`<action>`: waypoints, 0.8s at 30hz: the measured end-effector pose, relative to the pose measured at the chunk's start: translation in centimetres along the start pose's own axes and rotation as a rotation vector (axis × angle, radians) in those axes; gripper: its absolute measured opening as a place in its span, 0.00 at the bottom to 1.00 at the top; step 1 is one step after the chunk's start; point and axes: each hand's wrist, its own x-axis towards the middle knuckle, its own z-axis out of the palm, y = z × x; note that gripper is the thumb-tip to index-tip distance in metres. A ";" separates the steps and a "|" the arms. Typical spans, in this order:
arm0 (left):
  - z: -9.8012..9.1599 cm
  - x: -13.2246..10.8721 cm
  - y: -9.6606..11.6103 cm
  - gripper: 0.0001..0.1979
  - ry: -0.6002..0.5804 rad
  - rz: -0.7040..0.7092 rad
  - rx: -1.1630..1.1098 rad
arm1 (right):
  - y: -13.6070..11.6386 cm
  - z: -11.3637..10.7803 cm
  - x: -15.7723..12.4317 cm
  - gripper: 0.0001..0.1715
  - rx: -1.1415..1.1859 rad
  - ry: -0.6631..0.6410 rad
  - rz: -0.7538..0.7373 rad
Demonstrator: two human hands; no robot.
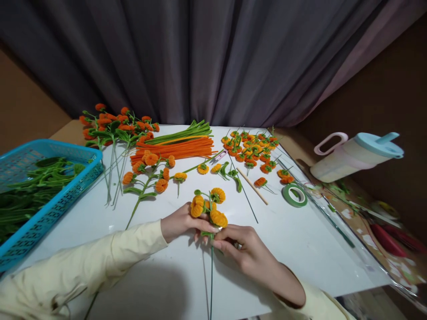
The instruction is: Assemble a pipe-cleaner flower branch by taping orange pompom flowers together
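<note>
Near the front middle of the table, my left hand (pixel 187 222) is closed around the upper stem of a pipe-cleaner flower spray (pixel 218 218) with several yellow-orange blooms. Just below the blooms, my right hand (pixel 242 246) pinches the same stem by a green leaf. The long dark green wire stem (pixel 211 280) hangs down toward the table's front edge. Any small thing between my right fingertips is hidden. A finished-looking orange flower spray (pixel 145 189) lies to the left, and single yellow flowers (pixel 203 169) and small green leaves (pixel 230 171) lie beyond my hands.
A blue basket (pixel 96 155) of green leaves stands left. Orange pipe cleaners (pixel 176 149) and green ones (pixel 187 133) lie at the back, with loose flower heads (pixel 250 144) right of them. Green tape (pixel 295 195), a wooden stick (pixel 252 186), a tumbler (pixel 353 155) and red-handled pliers (pixel 388 240) are rightward.
</note>
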 end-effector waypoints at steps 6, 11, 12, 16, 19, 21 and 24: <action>-0.3 0.2 0.0 0.06 -0.022 -0.001 -0.012 | 0.0 0.1 -0.2 0.10 -0.032 -0.002 -0.016; -0.4 0.3 0.0 0.06 -0.049 -0.007 0.008 | -0.2 0.0 -0.3 0.11 -0.030 -0.008 -0.062; -0.4 0.2 0.0 0.06 -0.059 -0.007 0.016 | -0.2 -0.1 -0.2 0.11 -0.012 -0.021 -0.066; -0.3 0.1 0.1 0.07 -0.065 0.019 0.049 | 0.3 -0.4 0.2 0.11 0.093 -0.057 -0.062; -0.2 0.0 0.2 0.07 -0.050 0.052 0.053 | 1.0 -0.5 0.8 0.16 0.266 -0.129 -0.003; -0.1 0.0 0.3 0.08 -0.045 0.075 0.054 | 1.4 -0.5 1.2 0.18 0.393 -0.210 0.034; -0.1 -0.1 0.2 0.08 -0.056 0.104 0.071 | 2.0 -0.5 1.7 0.20 0.512 -0.332 0.079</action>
